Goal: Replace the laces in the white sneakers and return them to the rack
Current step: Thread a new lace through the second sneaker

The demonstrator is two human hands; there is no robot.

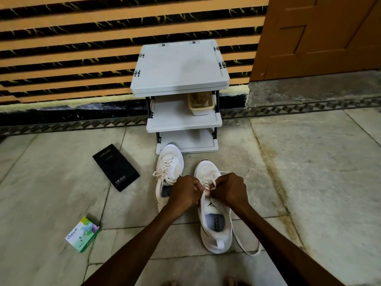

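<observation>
dim, even indoor light, soft shadows; wide-angle bending at edges, slightly soft

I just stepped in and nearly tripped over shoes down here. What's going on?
A person sitting on the floor is lacing white sneakers. The left hand and right hand both pinch the lace over the tongue of the nearer sneaker; one lace end trails loose beside it. The other sneaker sits laced, its toe at the bottom shelf of the grey rack. Neither shoe is on the rack yet.

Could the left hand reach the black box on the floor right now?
Probably yes: the black box lies on bare floor left of the left hand, only the other sneaker between, though that hand's fingers pinch the lace.
</observation>
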